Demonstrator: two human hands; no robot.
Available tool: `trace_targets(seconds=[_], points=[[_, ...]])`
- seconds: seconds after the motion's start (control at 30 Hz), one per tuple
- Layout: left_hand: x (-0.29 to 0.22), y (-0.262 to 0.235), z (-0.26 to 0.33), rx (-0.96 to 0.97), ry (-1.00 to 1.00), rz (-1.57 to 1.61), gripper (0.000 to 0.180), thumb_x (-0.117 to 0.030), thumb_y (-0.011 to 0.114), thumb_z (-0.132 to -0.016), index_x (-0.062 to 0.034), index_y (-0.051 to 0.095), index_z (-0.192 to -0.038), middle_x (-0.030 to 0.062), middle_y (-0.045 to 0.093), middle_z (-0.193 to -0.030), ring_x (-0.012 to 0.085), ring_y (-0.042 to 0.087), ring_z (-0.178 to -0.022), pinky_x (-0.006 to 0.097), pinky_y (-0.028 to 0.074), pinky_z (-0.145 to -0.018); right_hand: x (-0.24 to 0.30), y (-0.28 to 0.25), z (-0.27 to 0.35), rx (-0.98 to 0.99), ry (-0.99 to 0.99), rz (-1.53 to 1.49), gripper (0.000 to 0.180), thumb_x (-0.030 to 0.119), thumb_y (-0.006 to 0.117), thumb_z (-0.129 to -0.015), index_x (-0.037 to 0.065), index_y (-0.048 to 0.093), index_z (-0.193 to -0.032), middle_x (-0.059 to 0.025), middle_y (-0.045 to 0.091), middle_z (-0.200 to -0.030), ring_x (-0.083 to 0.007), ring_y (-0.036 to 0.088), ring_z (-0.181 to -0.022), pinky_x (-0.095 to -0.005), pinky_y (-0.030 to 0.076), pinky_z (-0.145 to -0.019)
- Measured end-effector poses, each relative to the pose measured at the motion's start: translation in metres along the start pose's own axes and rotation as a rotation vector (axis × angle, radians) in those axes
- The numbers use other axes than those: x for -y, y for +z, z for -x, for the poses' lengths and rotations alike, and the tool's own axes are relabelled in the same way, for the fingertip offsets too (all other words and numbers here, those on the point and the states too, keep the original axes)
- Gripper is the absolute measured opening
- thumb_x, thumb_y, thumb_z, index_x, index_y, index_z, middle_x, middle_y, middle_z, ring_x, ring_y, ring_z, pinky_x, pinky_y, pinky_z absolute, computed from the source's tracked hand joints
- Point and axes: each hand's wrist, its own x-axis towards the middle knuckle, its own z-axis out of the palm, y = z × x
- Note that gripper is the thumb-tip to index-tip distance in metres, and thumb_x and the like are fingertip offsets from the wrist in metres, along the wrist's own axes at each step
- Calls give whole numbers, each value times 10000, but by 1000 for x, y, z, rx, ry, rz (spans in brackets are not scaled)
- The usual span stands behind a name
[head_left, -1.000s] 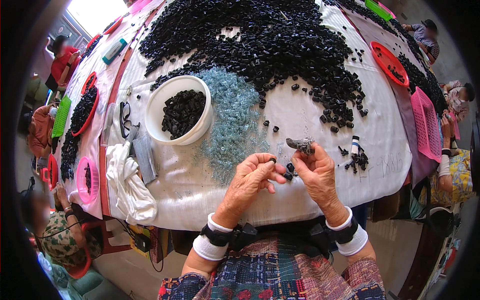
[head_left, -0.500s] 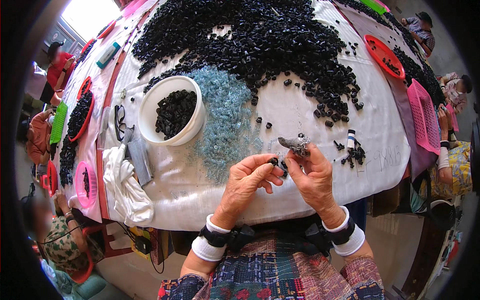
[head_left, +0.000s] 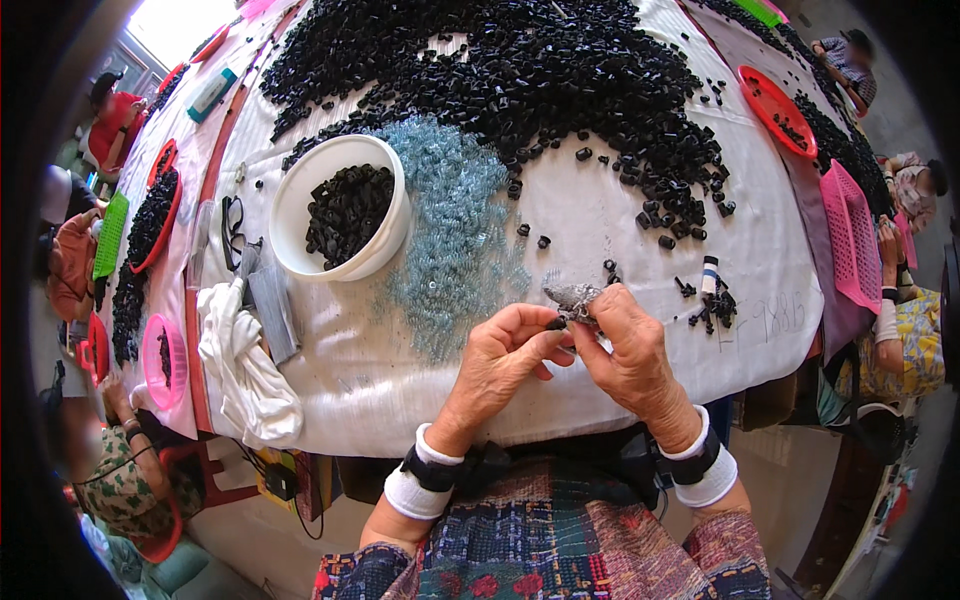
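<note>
My left hand (head_left: 503, 362) is closed in a pinch on a small black piece (head_left: 556, 324), mostly covered by the fingertips. My right hand (head_left: 632, 350) grips a grey, crinkled-looking object (head_left: 573, 296) with a tapered end, its kind hard to make out. The fingertips of both hands meet, and the black piece is right beside the grey object. A white bowl (head_left: 386, 243) full of small black cylindrical pieces (head_left: 350, 215) stands left of my hands. Between bowl and hands spreads a pile of clear bluish rings (head_left: 450, 230).
A large heap of black pieces (head_left: 480, 70) covers the far table. To the right are a small white-and-dark cylinder (head_left: 709, 275) and dark bits (head_left: 714, 310). White cloth (head_left: 240, 370) and glasses (head_left: 232, 232) lie left. A red tray (head_left: 765, 95) and pink basket (head_left: 848, 235) stand right; other people sit along both sides.
My hands have come closer together, the left shifting slightly right. The right hand has turned over the grey object, and the black piece is now up against it. The view has shifted slightly.
</note>
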Motion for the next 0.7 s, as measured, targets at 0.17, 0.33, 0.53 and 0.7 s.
trace_targets(seconds=[0.17,0.33,0.53,0.7], points=[[7,-3,-1,-30,32,-36,229,-113,610,-859,18,558,-1040,76,655,-901,120,637,-754,203,487,-570,3,-3,-5,97,-106,25,185,-87,600,-681,-27,546,-848,-149,556,-785,-319,540,-738,-375,458,-636],[6,-5,-2,-77,44,-11,193,-107,644,-832,14,618,-979,43,650,-816,91,624,-720,194,482,-555,-3,0,2,47,-25,-14,240,-110,596,-674,-39,554,-899,-157,553,-787,-319,538,-699,-372,455,-606],[6,-6,-2,-87,64,71,194,-93,653,-821,12,626,-982,51,654,-798,94,624,-702,198,483,-552,0,0,3,-32,-52,-34,352,-145,588,-664,-38,568,-999,-151,556,-792,-299,539,-690,-352,454,-582],[4,-7,-1,-65,59,154,171,-60,642,-816,3,612,-972,81,659,-807,112,625,-688,213,492,-564,-5,-5,2,-112,40,-4,297,-113,576,-719,-22,582,-1002,-125,581,-797,-235,568,-667,-319,459,-574]])
